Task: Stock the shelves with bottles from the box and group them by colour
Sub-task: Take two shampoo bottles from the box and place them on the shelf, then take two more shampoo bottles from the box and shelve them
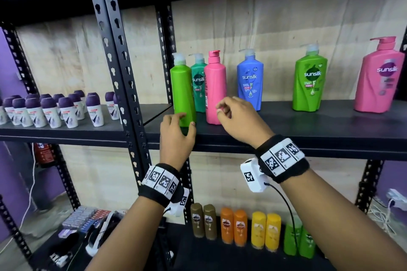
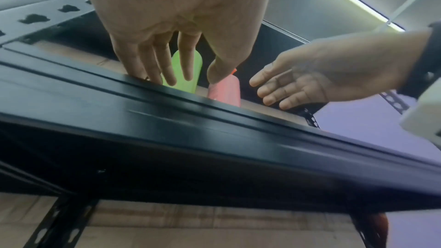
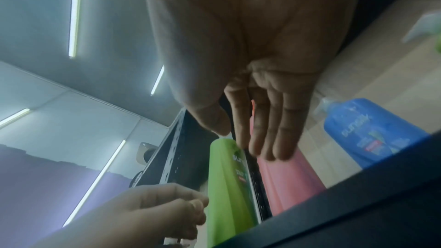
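While the left hand [image 1: 176, 132] sits low at the lime-green pump bottle [image 1: 182, 94], fingers loosely spread around its base, the head view can't settle whether they touch it or just hover in front. Right hand [image 1: 239, 121] is beside it, fingers relaxed and slightly curled, holding nothing, just in front of the pink pump bottle [image 1: 214, 92]. Both bottles stand upright near the front left of the black shelf [image 1: 308, 132], a dark green bottle [image 1: 198, 81] tucked behind them. Further right along the shelf: a blue bottle [image 1: 250, 83], another green bottle [image 1: 309, 83], and a big pink bottle [image 1: 380, 81], well apart.
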Demonstrator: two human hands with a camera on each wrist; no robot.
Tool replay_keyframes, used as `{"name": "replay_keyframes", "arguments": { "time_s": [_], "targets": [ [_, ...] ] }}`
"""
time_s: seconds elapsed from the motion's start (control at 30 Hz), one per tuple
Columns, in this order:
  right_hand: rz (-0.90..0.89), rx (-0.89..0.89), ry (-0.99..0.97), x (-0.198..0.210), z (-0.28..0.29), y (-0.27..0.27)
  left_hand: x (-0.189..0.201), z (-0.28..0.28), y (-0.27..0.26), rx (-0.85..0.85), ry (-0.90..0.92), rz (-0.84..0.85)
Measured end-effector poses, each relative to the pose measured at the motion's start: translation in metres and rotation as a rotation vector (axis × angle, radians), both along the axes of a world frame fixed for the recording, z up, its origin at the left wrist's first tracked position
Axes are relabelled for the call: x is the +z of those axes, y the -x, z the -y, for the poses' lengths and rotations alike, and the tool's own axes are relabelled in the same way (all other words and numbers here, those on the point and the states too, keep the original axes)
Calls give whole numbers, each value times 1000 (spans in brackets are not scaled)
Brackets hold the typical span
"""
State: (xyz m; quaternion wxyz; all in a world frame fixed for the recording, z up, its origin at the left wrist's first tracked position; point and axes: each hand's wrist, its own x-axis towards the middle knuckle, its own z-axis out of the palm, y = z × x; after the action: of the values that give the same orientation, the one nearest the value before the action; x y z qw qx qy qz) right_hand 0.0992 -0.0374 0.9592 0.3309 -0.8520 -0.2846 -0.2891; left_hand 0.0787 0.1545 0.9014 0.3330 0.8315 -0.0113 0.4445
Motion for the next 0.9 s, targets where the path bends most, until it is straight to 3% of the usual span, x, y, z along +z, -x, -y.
{"name": "replay_keyframes", "arguments": {
  "time_s": [0.13,0.27,0.4,0.57,0.67,0.9],
  "targets": [
    [18,-18,132,-28,24,23,-20,11,19,11,-103,96],
    [-89,-63,266,-71,41,31,-53,28,29,-122,-117,11],
    [-210,-106,405,-121,52,32,-98,43,26,-119,-241,-233],
    [-502,-138,496,-191,68,33,-163,63,23,-114,-376,-703],
    [-657,-145,546,-227,75,35,-198,70,21,-93,-457,-862],
    [-1006,-151,634,-332,103,67,-306,88,45,-213,-528,-1224]
  ]
}}
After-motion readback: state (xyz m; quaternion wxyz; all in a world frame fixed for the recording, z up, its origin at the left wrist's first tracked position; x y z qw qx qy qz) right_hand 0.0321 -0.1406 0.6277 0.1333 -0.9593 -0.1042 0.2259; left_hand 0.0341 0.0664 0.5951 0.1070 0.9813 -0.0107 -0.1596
